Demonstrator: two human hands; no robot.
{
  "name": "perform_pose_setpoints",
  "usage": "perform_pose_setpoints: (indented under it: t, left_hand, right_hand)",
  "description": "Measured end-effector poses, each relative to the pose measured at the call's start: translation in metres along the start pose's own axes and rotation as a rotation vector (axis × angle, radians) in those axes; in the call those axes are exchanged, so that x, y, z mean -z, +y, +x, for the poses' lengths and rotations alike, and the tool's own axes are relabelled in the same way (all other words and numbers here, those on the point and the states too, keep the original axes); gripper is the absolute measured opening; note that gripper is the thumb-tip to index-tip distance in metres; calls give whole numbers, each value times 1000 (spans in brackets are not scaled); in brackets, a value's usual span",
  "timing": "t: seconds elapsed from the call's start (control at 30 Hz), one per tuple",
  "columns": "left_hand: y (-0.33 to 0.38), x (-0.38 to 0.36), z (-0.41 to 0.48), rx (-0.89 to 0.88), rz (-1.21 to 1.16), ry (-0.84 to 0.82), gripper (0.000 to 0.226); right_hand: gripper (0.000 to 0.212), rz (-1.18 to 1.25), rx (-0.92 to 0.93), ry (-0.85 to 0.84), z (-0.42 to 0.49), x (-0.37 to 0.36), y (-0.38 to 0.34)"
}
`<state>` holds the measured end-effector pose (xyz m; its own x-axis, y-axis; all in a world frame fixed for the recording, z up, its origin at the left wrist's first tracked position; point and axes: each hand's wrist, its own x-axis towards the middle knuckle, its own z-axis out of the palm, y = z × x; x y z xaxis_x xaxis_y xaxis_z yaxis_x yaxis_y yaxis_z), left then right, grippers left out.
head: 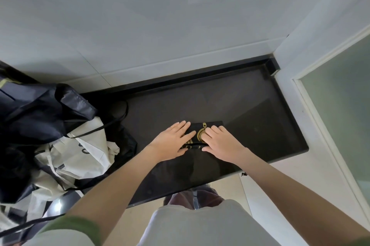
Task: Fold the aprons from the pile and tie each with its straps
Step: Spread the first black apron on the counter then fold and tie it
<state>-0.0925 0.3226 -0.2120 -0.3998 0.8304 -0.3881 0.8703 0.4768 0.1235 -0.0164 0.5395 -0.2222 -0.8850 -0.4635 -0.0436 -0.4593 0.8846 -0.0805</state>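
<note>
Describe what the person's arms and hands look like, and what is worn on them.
The left hand and right hand are bare: no gloves, rings or watch show. The forearms are uncovered. A green sleeve edge shows high on the left arm. The front of the top is pale.

Kitchen-like — dark stone counter, white tiles.

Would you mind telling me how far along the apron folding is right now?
Done: one black apron is folded into a small rectangle on the counter. In hand: the left hand and right hand press it flat; no knot shows yet. Left: tying it, then the pile of dark and cream aprons on the left.
</note>
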Motion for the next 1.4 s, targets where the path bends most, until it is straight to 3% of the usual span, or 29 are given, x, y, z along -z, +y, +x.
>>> perform_pose_setpoints:
  t: [0.13,0.33,0.5,0.63,0.77,0.87,0.97,1.03,1.1,1.13,1.23,1.33,1.4]
  left_hand:
    - [1,6,-1,-5,12,-40,56]
    - [-5,33,3,119,-365,61,40]
    - [5,54,23,162,-118,24,54]
    - [15,60,32,223,-54,9,35]
    - [8,69,30,302,-385,-44,32]
    - [-3,75,25,420,-735,28,27]
    - [-11,82,20,562,-1079,144,33]
    - [-11,93,17,580,-1219,240,37]
    - [-9,104,16,590,-1323,332,46]
    - [-7,110,14,588,-1377,374,51]
    - [-4,126,10,585,-1513,394,51]
    - [-5,139,9,651,-1567,365,54]
    - [-4,147,9,696,-1522,436,54]
  right_hand:
    - [35,10,-15,65,-8,-3,0]
    - [45,82,-106,171,3,3,3]
    - [23,108,-37,205,19,12,8]
    - [13,136,-37,163,31,24,17]
    - [22,288,-307,122,33,35,23]
    - [48,334,-644,218,37,54,26]
    - [45,580,-869,291,43,77,22]
    - [36,882,-998,103,51,95,16]
    - [53,1262,-1060,-132,60,109,9]
    - [54,1449,-1033,-171,63,115,6]
    - [33,1906,-908,91,69,122,6]
    - [35,1911,-745,222,71,130,7]
    - [27,1829,-711,243,75,138,5]
